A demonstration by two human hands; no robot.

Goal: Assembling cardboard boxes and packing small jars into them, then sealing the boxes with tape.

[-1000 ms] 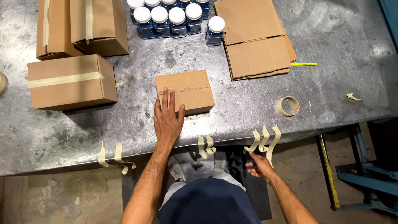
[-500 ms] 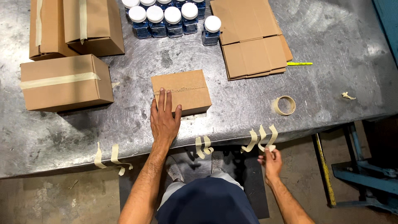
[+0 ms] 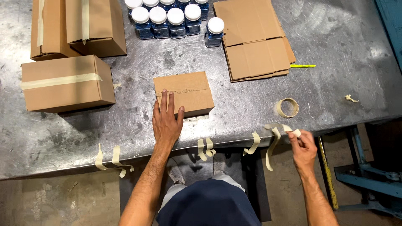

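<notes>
Resting flat with fingers spread on the small cardboard box (image 3: pixel 184 93) at frame centre, the left hand (image 3: pixel 166 121) hides its near edge, while the right hand (image 3: pixel 302 146) pinches a tape strip (image 3: pixel 274 144) at the table edge (image 3: pixel 234 140), lower right.

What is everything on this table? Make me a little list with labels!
Left hand: flat on small brown cardboard box
Right hand: pinching beige tape strip at grey metal table edge
Tape roll: right of the small box
Blue white-capped jars: top, in rows
Taped boxes: left side
Flat cardboard: top right
</notes>
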